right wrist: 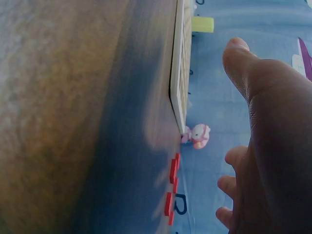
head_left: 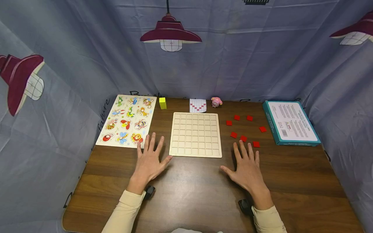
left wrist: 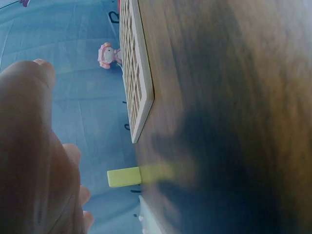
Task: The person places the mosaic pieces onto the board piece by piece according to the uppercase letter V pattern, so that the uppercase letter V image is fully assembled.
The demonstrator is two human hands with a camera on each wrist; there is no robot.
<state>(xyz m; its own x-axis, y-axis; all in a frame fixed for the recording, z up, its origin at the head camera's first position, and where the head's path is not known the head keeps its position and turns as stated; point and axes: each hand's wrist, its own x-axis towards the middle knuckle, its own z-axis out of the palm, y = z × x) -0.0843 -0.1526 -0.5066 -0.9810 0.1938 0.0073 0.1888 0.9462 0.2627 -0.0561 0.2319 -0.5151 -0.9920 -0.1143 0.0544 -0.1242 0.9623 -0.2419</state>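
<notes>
Your left hand [head_left: 149,163], left of centre in the head view: fingers and thumb spread, nothing gripped, fingertips over the lower right corner of the insect picture board [head_left: 126,121]. Your right hand [head_left: 247,168], lower right of centre: likewise fanned out, holding nothing, fingertips just below the scattered red square tiles [head_left: 233,134]. Both wrist views show your hands raised off the wooden table [head_left: 192,194], shadows beneath. Between your hands, mid-frame, lies the wooden grid board [head_left: 195,135], flat, no tiles in its cells. Seven red tiles, loose on the tabletop, right of the board, well apart from your left hand. Pattern card [head_left: 197,105] just above the board's top edge, a V of coloured squares on its grid. Pink figurine [head_left: 216,102] right of the card; yellow block [head_left: 162,103] upright, upper left of the board. Teal box [head_left: 291,123] lies at the right, printed white panel facing up.
</notes>
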